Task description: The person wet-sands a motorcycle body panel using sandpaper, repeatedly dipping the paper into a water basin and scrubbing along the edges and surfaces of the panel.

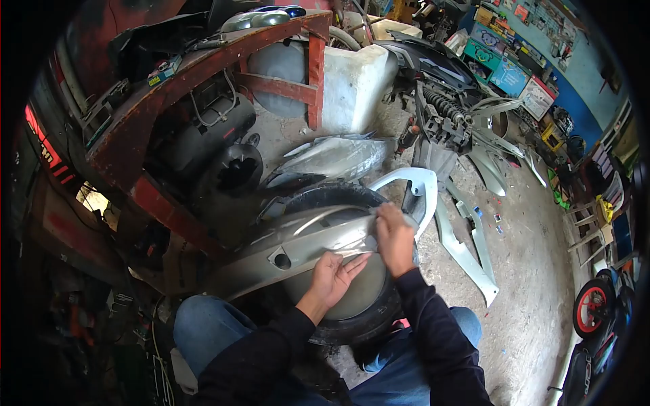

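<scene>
Silver panel (310,249), patchy, seemingly only partly worked.
Left hand (330,281) lies loosely open at its near edge; right fingers (391,218) curl over its right end, grip unclear.

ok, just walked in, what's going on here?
Someone in jeans is working bare-handed on a long silver-grey body panel lying across a tire between their knees. The right hand is on the panel's right end, slightly blurred; the left hand is at its lower edge, palm up. Pale trim pieces lie on the floor to the right, a partly stripped motorcycle beyond.
</scene>
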A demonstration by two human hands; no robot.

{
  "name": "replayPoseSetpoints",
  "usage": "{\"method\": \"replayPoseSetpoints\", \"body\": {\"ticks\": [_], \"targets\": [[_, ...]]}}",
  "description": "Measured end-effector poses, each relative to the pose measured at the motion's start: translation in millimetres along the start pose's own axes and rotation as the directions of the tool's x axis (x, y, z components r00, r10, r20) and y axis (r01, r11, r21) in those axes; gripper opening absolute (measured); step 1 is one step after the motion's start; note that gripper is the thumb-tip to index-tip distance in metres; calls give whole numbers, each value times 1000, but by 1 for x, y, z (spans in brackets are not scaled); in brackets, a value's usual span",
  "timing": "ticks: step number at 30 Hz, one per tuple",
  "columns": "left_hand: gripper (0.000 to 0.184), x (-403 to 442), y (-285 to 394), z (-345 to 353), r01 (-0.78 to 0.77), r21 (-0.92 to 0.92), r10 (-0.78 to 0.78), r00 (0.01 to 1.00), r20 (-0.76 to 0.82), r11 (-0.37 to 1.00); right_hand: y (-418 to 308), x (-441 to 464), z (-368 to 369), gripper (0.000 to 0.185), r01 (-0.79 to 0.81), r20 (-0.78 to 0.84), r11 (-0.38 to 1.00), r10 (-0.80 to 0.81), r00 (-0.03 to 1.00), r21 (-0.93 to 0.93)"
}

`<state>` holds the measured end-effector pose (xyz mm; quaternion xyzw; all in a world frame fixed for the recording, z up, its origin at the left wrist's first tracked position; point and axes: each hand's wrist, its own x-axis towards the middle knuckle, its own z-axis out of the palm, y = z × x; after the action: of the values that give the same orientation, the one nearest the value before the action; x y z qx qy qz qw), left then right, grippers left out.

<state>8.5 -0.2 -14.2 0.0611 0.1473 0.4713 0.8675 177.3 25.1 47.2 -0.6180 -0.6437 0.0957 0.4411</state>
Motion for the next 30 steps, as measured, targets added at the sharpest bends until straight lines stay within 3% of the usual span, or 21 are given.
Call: {"method": "replayPoseSetpoints", "body": {"ticks": [1,3,5,6,7,8,9,10,11,14,16,17,19,20,21,23,24,27,28,29,30], "targets": [[17,2,-6,-7,5,-2,-5,1000,-23,1000,-16,-8,3,22,-20,128,997,10,992,75],[18,2,-18,-15,19,-5,-20,998,-53,1000,-14,-25,24,20,394,189,918,-394,899,42],[20,0,-25,-15,39,-34,-47,965,-260,999,3,-29,24,19,360,171,931,-365,915,62],[21,8,-29,-54,74,-126,-77,997,-16,989,22,-29,23,19,131,108,991,-135,985,36],[21,8,-31,-58,75,-131,-79,997,-21,989,34,-31,23,20,-109,42,994,108,993,23],[19,8,-36,-61,84,-97,-89,995,-49,992,43,-36,26,20,-117,42,993,118,992,-22],[18,8,-39,-61,92,-63,-97,992,-76,994,41,-40,30,20,-118,49,993,119,992,-24],[19,9,-46,-59,77,-47,-84,978,-190,996,38,-46,38,19,51,79,999,-50,996,-12],[19,8,-49,-58,78,-53,-86,977,-195,996,36,-50,42,19,216,105,976,-216,971,6],[10,6,-53,-65,114,25,-107,974,-201,993,54,-53,37,20,91,13,991,-90,996,-94],[11,9,-55,-72,140,-104,-148,986,-81,985,46,-48,36,23,17,-45,980,-26,999,-198],[11,12,-58,-75,139,-105,-147,986,-79,985,39,-56,36,26,-82,124,995,89,988,-62],[8,6,-57,-52,106,-47,-115,952,-284,993,17,-75,56,28,325,246,945,-304,920,-46],[17,1,-54,-39,87,-15,-88,956,-280,996,9,-78,54,29,353,287,935,-330,899,-31],[17,6,-57,-50,86,-19,-88,956,-280,996,16,-74,49,29,355,292,934,-331,897,-32],[41,15,-62,-84,192,-30,-195,969,-150,981,40,-65,32,32,-158,155,987,159,975,-17],[44,15,-63,-83,209,-61,-217,960,-175,976,64,-66,37,28,35,64,979,-22,998,-200],[27,0,-59,-65,179,21,-169,956,-238,984,22,-91,66,23,178,185,977,-154,971,-119],[27,5,-62,-82,108,-69,-115,988,-107,992,7,-94,67,23,355,243,927,-319,916,-123],[27,14,-66,-98,111,-69,-118,987,-106,991,9,-87,59,23,354,242,927,-317,917,-125],[34,17,-71,-114,150,-26,-152,986,-65,988,16,-77,47,25,205,238,958,-156,959,-199]]}}
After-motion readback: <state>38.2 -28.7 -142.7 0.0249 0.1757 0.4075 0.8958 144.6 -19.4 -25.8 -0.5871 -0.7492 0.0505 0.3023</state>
